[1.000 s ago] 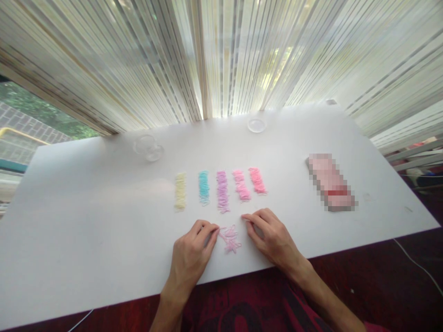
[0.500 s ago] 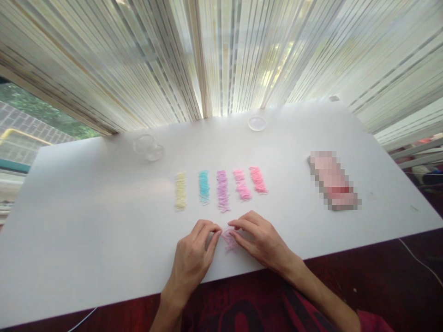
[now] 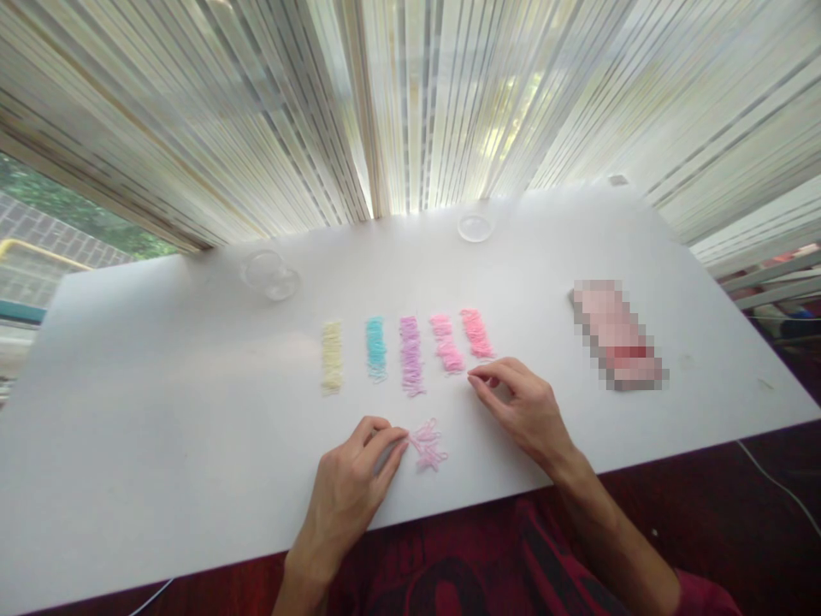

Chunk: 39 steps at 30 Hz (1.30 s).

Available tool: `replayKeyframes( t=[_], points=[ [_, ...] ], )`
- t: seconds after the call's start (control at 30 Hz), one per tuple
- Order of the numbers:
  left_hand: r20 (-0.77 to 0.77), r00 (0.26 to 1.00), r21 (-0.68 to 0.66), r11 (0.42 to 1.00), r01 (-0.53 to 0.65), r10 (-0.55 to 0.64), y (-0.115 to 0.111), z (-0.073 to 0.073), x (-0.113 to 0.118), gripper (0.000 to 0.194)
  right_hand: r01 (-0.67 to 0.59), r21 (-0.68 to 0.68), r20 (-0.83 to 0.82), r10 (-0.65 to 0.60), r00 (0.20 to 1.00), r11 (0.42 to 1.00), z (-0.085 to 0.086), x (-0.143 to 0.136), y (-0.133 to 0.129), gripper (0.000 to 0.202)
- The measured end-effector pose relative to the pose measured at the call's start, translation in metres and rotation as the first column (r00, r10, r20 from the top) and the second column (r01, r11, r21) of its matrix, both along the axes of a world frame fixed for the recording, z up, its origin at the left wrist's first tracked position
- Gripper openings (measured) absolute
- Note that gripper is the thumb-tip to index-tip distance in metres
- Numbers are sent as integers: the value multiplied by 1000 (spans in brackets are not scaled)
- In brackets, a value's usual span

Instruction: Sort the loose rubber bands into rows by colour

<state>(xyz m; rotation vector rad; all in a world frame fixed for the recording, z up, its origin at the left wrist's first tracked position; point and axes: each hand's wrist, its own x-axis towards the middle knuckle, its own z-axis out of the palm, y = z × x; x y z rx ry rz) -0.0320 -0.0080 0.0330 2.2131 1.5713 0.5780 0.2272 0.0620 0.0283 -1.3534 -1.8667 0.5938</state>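
The left hand (image 3: 350, 483) lay on the table (image 3: 160, 411), fingers curled and narrow, fingertips touching the edge of a small loose pile (image 3: 427, 445) of pink and lilac loops near the front edge. The right hand (image 3: 522, 406) hovered farther back, thumb and forefinger pinched together just below the pink rows; whether a loop sat between them could not be told. Beyond the hands, five tidy rows ran side by side: yellow row (image 3: 332, 356), blue row (image 3: 375, 347), purple row (image 3: 411, 354), pink row (image 3: 446, 342) and salmon row (image 3: 477, 333). Judging by that, most of the sorting by colour looked done, with only the small pile left. Two clear dishes (image 3: 269, 272) and a clear lid (image 3: 475, 227) stood near the blinds (image 3: 410, 103), and a blurred pink packet (image 3: 617, 334) lay well to the right.
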Motion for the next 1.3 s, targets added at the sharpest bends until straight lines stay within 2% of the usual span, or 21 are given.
replayKeyframes(
  t=[0.17, 0.27, 0.4, 0.5, 0.63, 0.8, 0.9, 0.97, 1.13, 1.3],
  points=[
    [-42, 999, 13, 1000, 17, -16, 1, 0, 4, 25, 77, 101, 63, -83, 995, 992, -7, -3, 2, 9],
    [-40, 998, 11, 999, 38, -38, 1, 0, 3, 23, 63, 105, 57, -69, 996, 992, -5, -8, -7, 10],
    [18, 999, 10, 999, 35, -36, 1, 5, 3, 17, -115, -5, -26, 115, 993, 993, 4, -18, -26, 10],
    [72, 997, 18, 999, 36, -37, 4, 10, 8, 12, -282, -51, -74, 278, 958, 958, 9, -28, -36, 14],
    [141, 990, 37, 999, 21, -26, 10, 12, 15, 9, -334, -24, -53, 333, 942, 942, 9, -35, -40, 11],
    [196, 980, 13, 1000, 25, -27, 12, 7, 20, 9, -257, 24, -37, 257, 966, 966, 6, -18, -28, 11],
    [195, 981, 16, 1000, -18, 14, 10, 4, 19, 12, -86, 90, 16, 85, 996, 992, 4, 7, -12, 13],
    [176, 983, 22, 998, -50, 45, 9, 3, 16, 11, 9, 139, 74, -19, 997, 990, 1, 21, 0, 13],
    [152, 986, 28, 997, -70, 65, 6, 3, 11, 12, 24, 178, 168, -55, 984, 984, -9, 35, 18, 14],
    [145, 987, 32, 997, -71, 66, 4, 5, 10, 14, 66, 206, 191, -107, 976, 976, -9, 33, 16, 18]
  ],
)
